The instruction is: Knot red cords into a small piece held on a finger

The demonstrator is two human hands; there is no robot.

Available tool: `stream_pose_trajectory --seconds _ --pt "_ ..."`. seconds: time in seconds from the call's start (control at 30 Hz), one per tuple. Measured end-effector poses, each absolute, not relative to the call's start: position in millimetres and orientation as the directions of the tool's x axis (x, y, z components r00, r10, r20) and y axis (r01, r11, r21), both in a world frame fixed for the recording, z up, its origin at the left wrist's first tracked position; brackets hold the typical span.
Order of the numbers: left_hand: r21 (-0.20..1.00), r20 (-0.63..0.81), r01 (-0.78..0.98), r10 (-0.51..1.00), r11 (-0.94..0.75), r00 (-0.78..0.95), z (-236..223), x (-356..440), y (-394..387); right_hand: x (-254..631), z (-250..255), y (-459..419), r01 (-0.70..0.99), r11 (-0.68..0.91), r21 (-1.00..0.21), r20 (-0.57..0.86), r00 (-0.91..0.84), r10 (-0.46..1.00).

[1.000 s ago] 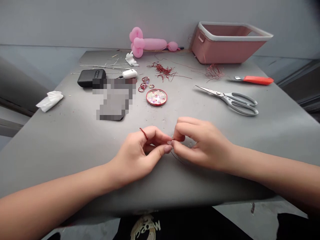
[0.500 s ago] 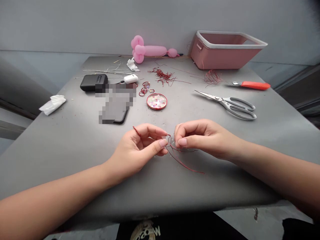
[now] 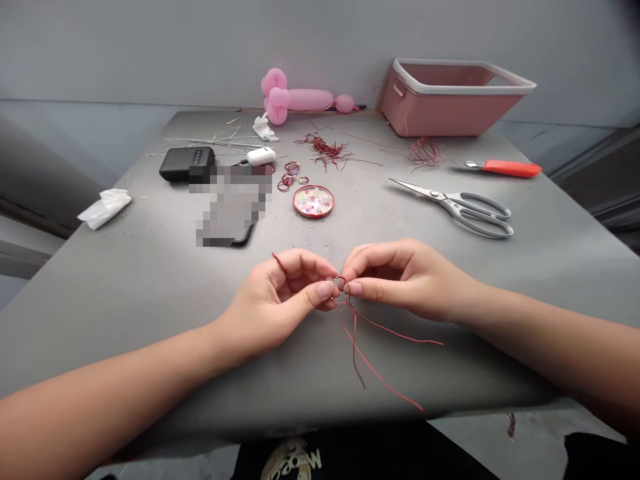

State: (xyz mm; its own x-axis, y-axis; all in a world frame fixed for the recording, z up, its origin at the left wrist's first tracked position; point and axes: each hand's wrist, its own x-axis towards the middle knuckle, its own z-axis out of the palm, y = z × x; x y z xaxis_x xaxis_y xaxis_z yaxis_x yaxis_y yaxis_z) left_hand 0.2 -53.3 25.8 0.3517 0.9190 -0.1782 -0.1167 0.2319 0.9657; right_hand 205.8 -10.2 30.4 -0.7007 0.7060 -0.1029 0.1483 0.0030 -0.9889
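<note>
My left hand (image 3: 280, 300) and my right hand (image 3: 405, 277) meet fingertip to fingertip near the front of the grey table (image 3: 150, 280). Both pinch a thin red wire (image 3: 373, 350) where it forms a small loop between the thumbs. Several loose strands of that wire trail from the pinch toward the table's front edge. One end of the red wire sticks up over my left index finger.
Grey scissors (image 3: 463, 207) lie to the right, an orange-handled cutter (image 3: 505, 168) behind them. A pink bin (image 3: 453, 100), pink balloon (image 3: 300, 100), red wire scraps (image 3: 325, 148), small red rings (image 3: 289, 175), a round sequin dish (image 3: 313, 201), a phone, a black power bank (image 3: 186, 163) and crumpled tissue (image 3: 105, 207) sit around.
My hands have closed together again on the wire loop. More loose strands now show, fanned out below the pinch toward the front edge.
</note>
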Motion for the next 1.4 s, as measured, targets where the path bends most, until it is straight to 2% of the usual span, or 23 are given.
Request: stream_pose_trajectory --seconds 0.17,0.27,0.33,0.43,0.5,0.53,0.6,0.87,1.0,1.07,1.13,1.27,1.4 --pt "0.961 -0.202 -0.074 0.859 0.266 0.471 30.9 0.7 -52.4 201.2 32.6 -19.4 0.214 0.172 -0.962 -0.024 -0.692 0.721" --pt "0.962 -0.240 0.012 0.822 0.273 0.517 33.9 1.2 -51.1 200.1 31.0 -22.9 0.216 0.418 -0.882 0.154 -0.707 0.690" --pt "0.964 -0.256 0.073 0.805 0.257 0.536 34.9 0.7 -50.4 200.7 28.4 -23.1 0.208 0.628 -0.750 0.330 -0.705 0.627" --pt "0.962 -0.271 0.131 0.788 0.239 0.552 35.2 -0.9 -49.5 204.4 24.6 -20.4 0.201 0.892 -0.406 0.567 -0.710 0.418" --pt "0.959 -0.282 0.149 0.769 0.240 0.574 34.8 -1.9 -48.6 208.2 23.9 -17.7 0.186 0.966 -0.178 0.637 -0.727 0.257" --pt "0.957 -0.289 0.160 0.757 0.242 0.586 34.6 -2.2 -48.1 210.0 24.3 -16.5 0.174 0.979 -0.103 0.646 -0.737 0.199" --pt "0.953 -0.302 0.184 0.736 0.240 0.606 34.4 -2.6 -47.0 212.6 26.4 -14.6 0.146 0.989 -0.027 0.637 -0.760 0.129" --pt "0.940 -0.331 0.281 0.706 0.191 0.626 35.9 -1.1 -46.7 210.1 34.4 -17.6 0.154 0.985 0.077 0.650 -0.757 0.068" --pt "0.948 -0.256 0.309 0.746 0.070 0.615 35.4 -0.2 -51.7 210.2 36.3 -21.5 0.193 0.972 0.136 0.645 -0.762 0.062" --pt "0.939 -0.165 0.338 0.785 -0.059 0.598 33.4 -0.2 -54.8 210.3 37.5 -23.9 0.217 0.966 0.140 0.639 -0.765 0.079" --pt "0.892 -0.014 0.380 0.825 -0.244 0.564 29.8 -0.5 -57.3 209.3 38.9 -27.1 0.255 0.964 0.071 0.627 -0.764 0.156" --pt "0.674 0.320 0.477 0.805 -0.564 0.499 21.2 -1.3 -59.0 204.6 40.4 -35.0 0.299 0.943 -0.144 0.567 -0.757 0.327" --pt "0.441 0.542 0.522 0.681 -0.730 0.493 17.0 -2.1 -58.0 200.4 39.3 -40.9 0.366 0.909 -0.199 0.583 -0.702 0.410"
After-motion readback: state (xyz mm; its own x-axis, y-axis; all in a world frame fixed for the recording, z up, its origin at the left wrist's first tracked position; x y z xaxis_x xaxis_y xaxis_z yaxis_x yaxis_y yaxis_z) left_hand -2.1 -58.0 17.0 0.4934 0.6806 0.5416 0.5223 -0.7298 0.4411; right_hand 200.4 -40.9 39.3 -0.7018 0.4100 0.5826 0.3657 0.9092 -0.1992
